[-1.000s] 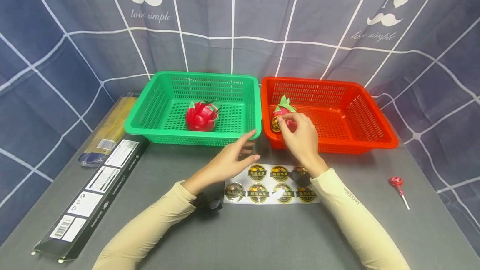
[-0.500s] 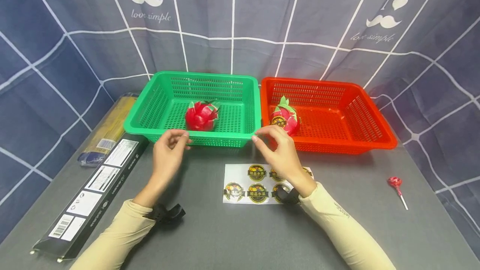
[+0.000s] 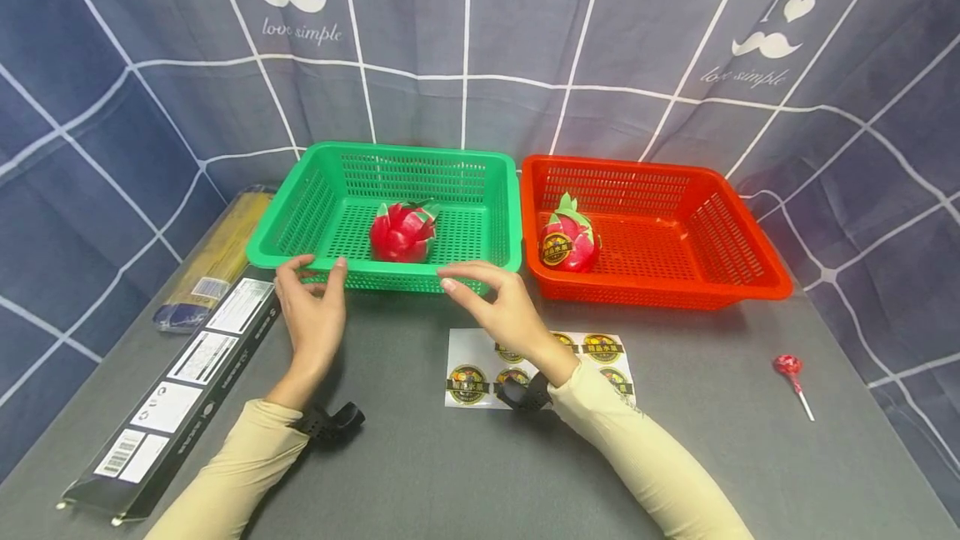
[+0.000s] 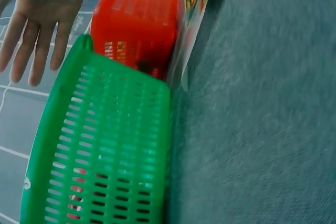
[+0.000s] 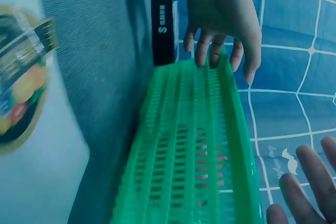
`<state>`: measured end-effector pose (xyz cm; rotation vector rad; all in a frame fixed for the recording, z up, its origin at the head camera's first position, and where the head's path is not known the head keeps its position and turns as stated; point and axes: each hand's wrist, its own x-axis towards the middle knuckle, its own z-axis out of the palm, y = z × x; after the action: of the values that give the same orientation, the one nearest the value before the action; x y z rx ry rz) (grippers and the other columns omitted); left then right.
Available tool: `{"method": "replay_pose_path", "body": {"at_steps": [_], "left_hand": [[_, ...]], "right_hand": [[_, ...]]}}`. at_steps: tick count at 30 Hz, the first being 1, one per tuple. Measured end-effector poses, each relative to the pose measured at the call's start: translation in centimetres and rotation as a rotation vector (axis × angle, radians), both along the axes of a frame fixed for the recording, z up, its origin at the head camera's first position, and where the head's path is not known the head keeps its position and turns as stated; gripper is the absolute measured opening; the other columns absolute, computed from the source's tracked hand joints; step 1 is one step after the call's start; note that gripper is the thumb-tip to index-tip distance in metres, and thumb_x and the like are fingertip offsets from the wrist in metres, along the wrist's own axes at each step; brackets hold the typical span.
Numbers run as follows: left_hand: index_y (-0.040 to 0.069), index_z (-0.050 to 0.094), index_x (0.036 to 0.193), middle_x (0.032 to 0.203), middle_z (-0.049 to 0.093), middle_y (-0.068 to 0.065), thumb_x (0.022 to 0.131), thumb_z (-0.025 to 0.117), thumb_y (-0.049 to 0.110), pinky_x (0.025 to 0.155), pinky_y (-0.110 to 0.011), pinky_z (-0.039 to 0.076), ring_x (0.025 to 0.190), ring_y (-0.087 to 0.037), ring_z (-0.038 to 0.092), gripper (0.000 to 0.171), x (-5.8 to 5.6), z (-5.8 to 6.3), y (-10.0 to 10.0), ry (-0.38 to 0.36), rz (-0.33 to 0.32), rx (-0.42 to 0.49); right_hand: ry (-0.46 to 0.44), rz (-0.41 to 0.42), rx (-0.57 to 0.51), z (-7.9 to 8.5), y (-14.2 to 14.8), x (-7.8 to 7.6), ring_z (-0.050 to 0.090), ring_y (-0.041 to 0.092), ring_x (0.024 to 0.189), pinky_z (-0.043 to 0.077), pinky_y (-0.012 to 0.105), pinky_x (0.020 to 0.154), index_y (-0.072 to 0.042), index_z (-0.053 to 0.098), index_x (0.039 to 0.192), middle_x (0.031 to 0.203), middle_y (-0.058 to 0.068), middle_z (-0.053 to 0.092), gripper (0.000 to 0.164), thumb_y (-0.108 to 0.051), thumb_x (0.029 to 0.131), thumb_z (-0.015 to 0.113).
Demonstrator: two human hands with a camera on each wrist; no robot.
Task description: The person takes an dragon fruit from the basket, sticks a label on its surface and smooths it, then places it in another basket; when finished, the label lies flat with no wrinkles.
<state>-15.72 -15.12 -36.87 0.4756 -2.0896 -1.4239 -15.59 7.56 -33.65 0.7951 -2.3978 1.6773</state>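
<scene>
My left hand [image 3: 312,319] is at the front left corner of the green basket [image 3: 390,269], its fingers loosely bent near the rim. In the right wrist view, the left hand's fingertips [image 5: 213,59] overlap the basket's end; contact is unclear. My right hand [image 3: 510,315] hovers by the front rim of that basket, thumb and fingers apart, holding nothing. Its fingers [image 4: 39,51] look straight in the left wrist view. Inside the green basket lies a dragon fruit [image 3: 402,233] with no sticker showing. Another dragon fruit [image 3: 576,244], in the red basket [image 3: 660,286], bears a round sticker [image 3: 556,249].
A sheet of round stickers [image 3: 468,344] lies under the right forearm. Left of the baskets are a long black box [image 3: 183,382] and a yellowish package [image 3: 225,248]. A red lollipop [image 3: 788,365] lies at the right. Behind hangs a grid-patterned curtain [image 3: 495,23].
My right hand has left the stickered dragon fruit and moved left to the green basket's front. My left hand has moved left to that basket's corner. Baskets and fruit stay in place.
</scene>
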Motion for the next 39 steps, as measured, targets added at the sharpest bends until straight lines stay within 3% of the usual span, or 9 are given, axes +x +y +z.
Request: {"method": "replay_pose_path", "body": {"at_steps": [6, 9, 13, 19, 24, 26, 30, 35, 39], "left_hand": [[0.014, 0.038, 0.122, 0.118, 0.023, -0.006, 0.080, 0.060, 0.049, 0.090, -0.038, 0.030, 0.108, -0.026, 0.036, 0.059, 0.0, 0.2, -0.3, -0.064, -0.019, 0.002], [0.018, 0.034, 0.124, 0.124, 0.018, -0.009, 0.078, 0.061, 0.052, 0.095, -0.044, 0.029, 0.113, -0.032, 0.035, 0.064, 0.0, 0.2, -0.3, -0.102, -0.031, -0.031], [0.016, 0.029, 0.125, 0.130, 0.016, -0.015, 0.079, 0.062, 0.049, 0.099, -0.050, 0.029, 0.116, -0.038, 0.035, 0.066, -0.2, 0.0, -0.3, -0.085, -0.058, -0.068], [0.013, 0.028, 0.125, 0.129, 0.019, -0.016, 0.080, 0.062, 0.047, 0.100, -0.051, 0.029, 0.120, -0.039, 0.033, 0.065, -0.2, -0.1, -0.3, -0.067, -0.084, -0.084], [0.014, 0.027, 0.125, 0.129, 0.019, -0.016, 0.081, 0.061, 0.047, 0.096, -0.053, 0.030, 0.117, -0.041, 0.036, 0.065, -0.1, -0.1, -0.3, -0.074, -0.090, -0.085], [0.014, 0.027, 0.125, 0.129, 0.018, -0.017, 0.081, 0.060, 0.047, 0.095, -0.053, 0.031, 0.116, -0.041, 0.036, 0.064, -0.2, -0.3, -0.3, -0.071, -0.097, -0.086], [0.014, 0.026, 0.125, 0.130, 0.016, -0.018, 0.082, 0.059, 0.048, 0.092, -0.053, 0.032, 0.113, -0.041, 0.036, 0.064, -0.3, -0.5, -0.2, -0.072, -0.108, -0.090], [0.014, 0.025, 0.126, 0.130, 0.015, -0.017, 0.082, 0.058, 0.049, 0.092, -0.053, 0.032, 0.114, -0.041, 0.036, 0.065, -0.3, -0.4, -0.3, -0.073, -0.110, -0.091], [0.014, 0.025, 0.126, 0.131, 0.014, -0.017, 0.082, 0.057, 0.048, 0.093, -0.053, 0.032, 0.115, -0.040, 0.034, 0.064, -0.2, -0.3, -0.4, -0.075, -0.116, -0.085]], "right_hand": [[-0.078, 0.033, -0.124, 0.3, -2.5, -1.4, 0.057, 0.013, 0.109, 0.045, 0.030, 0.092, -0.010, 0.064, 0.111, 0.111, 0.005, 0.066, 0.025, -0.019, 0.089, 0.057], [-0.120, 0.028, -0.229, 1.3, -3.9, -2.0, 0.057, 0.021, 0.110, 0.045, 0.028, 0.093, 0.000, 0.061, 0.113, 0.113, 0.015, 0.064, 0.027, -0.012, 0.090, 0.055], [-0.149, 0.011, -0.297, 3.0, -5.6, -2.6, 0.054, 0.024, 0.115, 0.044, 0.026, 0.095, 0.005, 0.056, 0.117, 0.119, 0.020, 0.058, 0.030, -0.010, 0.092, 0.050], [-0.171, 0.020, -0.330, 3.6, -7.4, -4.0, 0.049, 0.026, 0.121, 0.042, 0.032, 0.097, 0.001, 0.049, 0.125, 0.129, 0.016, 0.052, 0.036, -0.014, 0.093, 0.047], [-0.163, -0.001, -0.375, 2.2, -8.6, -7.2, 0.048, 0.019, 0.123, 0.040, 0.024, 0.098, -0.009, 0.041, 0.132, 0.134, 0.008, 0.046, 0.043, -0.020, 0.092, 0.051], [-0.158, -0.036, -0.364, 1.5, -9.0, -8.6, 0.049, 0.018, 0.121, 0.043, 0.025, 0.096, -0.013, 0.040, 0.133, 0.133, 0.006, 0.044, 0.046, -0.024, 0.091, 0.053], [-0.129, -0.144, -0.300, 1.4, -9.1, -9.7, 0.053, 0.020, 0.113, 0.047, 0.028, 0.089, -0.015, 0.041, 0.131, 0.128, 0.006, 0.047, 0.045, -0.027, 0.090, 0.054], [-0.100, -0.207, -0.227, 1.3, -9.4, -10.2, 0.057, 0.019, 0.100, 0.048, 0.025, 0.083, -0.010, 0.054, 0.117, 0.115, 0.007, 0.057, 0.030, -0.024, 0.091, 0.053], [-0.127, -0.253, -0.087, 1.2, -9.6, -9.9, 0.057, 0.016, 0.096, 0.047, 0.024, 0.079, -0.012, 0.058, 0.109, 0.107, 0.004, 0.060, 0.022, -0.024, 0.092, 0.050]]}}
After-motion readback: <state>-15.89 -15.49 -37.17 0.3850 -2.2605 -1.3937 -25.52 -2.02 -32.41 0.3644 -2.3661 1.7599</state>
